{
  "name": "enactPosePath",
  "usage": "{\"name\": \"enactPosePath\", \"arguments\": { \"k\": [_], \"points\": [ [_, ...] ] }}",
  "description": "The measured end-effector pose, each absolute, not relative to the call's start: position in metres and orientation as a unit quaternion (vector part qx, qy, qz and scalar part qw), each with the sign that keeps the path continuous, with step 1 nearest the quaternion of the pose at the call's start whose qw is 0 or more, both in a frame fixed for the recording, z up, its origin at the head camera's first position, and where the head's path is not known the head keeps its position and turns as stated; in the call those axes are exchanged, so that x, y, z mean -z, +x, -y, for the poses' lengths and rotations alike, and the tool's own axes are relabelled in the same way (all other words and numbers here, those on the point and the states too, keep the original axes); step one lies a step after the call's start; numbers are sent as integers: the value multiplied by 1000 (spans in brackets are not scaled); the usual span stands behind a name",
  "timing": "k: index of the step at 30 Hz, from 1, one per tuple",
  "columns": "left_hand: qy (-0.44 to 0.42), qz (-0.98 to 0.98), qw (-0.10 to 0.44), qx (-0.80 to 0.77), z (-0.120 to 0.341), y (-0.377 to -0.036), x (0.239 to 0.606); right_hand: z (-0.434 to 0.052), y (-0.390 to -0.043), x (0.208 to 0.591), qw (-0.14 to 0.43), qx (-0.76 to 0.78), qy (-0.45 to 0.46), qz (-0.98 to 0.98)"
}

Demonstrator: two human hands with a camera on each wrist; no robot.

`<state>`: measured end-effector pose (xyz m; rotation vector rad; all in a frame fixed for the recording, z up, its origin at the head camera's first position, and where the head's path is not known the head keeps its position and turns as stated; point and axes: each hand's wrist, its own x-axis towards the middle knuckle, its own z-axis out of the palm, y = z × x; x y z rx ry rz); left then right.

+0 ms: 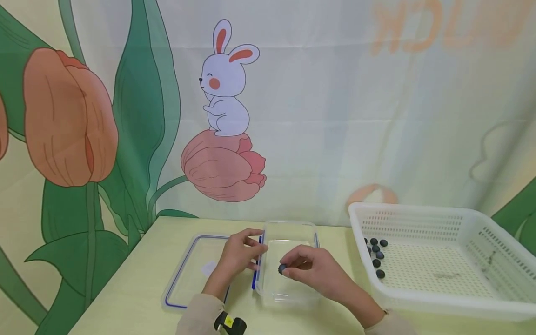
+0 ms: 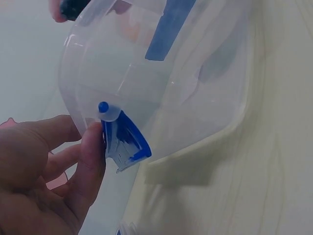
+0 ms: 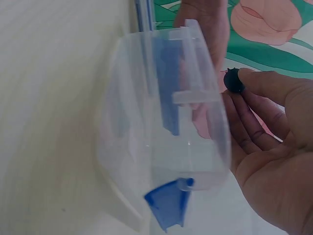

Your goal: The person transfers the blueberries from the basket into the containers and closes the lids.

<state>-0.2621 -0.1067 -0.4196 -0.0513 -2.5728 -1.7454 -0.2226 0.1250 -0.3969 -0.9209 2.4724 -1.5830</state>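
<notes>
Right hand (image 1: 315,269): held over the clear container (image 1: 289,260), fingers (image 3: 266,83) pinched on one dark blueberry (image 1: 282,268).
Left hand (image 1: 239,253): rested at the container's left wall, fingers (image 2: 93,147) touching a blue latch (image 2: 124,139); closed grip or not, impossible to tell.
Container: stood open on the pale surface (image 1: 125,298), between lid and basket.
Lid (image 1: 197,270): lay flat, just left of the container.
Basket (image 1: 444,256): white, to the right, with several more blueberries (image 1: 377,253) inside.
</notes>
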Motion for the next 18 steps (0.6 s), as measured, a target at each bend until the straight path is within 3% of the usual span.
{"name": "enactPosePath", "arguments": {
  "k": [18],
  "points": [
    [-24, 824, 16, 566, 107, -262, 421, -119, -221, 407, 48, 478, -299, -824]
  ]
}}
